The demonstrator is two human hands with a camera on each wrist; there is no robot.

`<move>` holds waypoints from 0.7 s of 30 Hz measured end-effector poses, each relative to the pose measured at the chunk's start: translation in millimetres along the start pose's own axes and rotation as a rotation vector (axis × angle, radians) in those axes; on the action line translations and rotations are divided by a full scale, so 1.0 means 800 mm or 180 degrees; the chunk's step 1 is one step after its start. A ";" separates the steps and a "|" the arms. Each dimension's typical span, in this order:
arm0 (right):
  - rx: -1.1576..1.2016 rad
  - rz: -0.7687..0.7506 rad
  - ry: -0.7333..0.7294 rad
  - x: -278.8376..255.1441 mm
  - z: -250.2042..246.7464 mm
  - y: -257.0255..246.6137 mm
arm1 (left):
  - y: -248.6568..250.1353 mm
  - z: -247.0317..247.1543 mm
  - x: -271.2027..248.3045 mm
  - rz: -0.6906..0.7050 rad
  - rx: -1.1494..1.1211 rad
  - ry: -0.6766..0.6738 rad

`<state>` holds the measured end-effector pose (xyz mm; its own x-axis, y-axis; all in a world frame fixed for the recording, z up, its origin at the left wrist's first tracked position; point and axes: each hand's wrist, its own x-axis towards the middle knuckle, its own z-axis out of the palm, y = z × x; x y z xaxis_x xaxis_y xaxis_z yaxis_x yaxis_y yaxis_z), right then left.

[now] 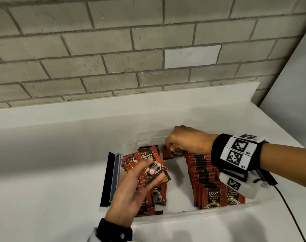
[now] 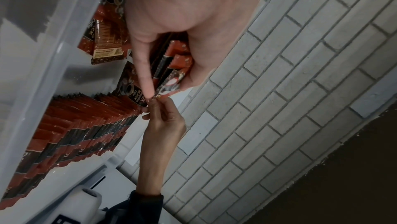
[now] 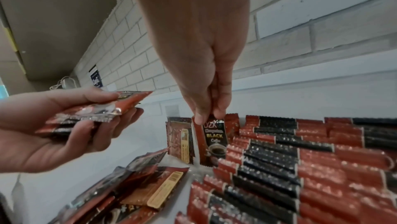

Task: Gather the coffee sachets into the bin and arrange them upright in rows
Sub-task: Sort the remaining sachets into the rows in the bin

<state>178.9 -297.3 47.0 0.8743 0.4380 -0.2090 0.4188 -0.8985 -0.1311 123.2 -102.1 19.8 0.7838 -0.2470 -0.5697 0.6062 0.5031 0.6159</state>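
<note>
A clear plastic bin (image 1: 183, 214) sits on the white counter. Two rows of upright red-and-black coffee sachets (image 1: 203, 175) fill its right side. Loose sachets (image 1: 158, 195) lie flat at its left. My left hand (image 1: 151, 173) grips a small stack of sachets (image 1: 146, 160) above the loose ones; the left wrist view shows the stack (image 2: 175, 64) between thumb and fingers. My right hand (image 1: 171, 147) pinches the top edge of one upright sachet (image 3: 214, 142) at the far end of the rows (image 3: 300, 159). Another sachet (image 3: 180, 141) stands just left of it.
A black and grey strip (image 1: 110, 179) lies along the bin's left side. A grey brick wall (image 1: 113, 58) rises behind the counter (image 1: 43, 172). A black cable (image 1: 288, 206) runs from my right wrist across the counter's right part.
</note>
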 end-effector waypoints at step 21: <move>0.0098 -0.0090 0.0123 0.004 0.011 -0.003 | 0.000 0.001 -0.003 0.0007 0.0254 0.0024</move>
<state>178.1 -293.4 38.5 0.8713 0.4614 -0.1673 0.4363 -0.8843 -0.1662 121.9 -102.2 21.6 0.7843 -0.2395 -0.5723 0.6136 0.4360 0.6584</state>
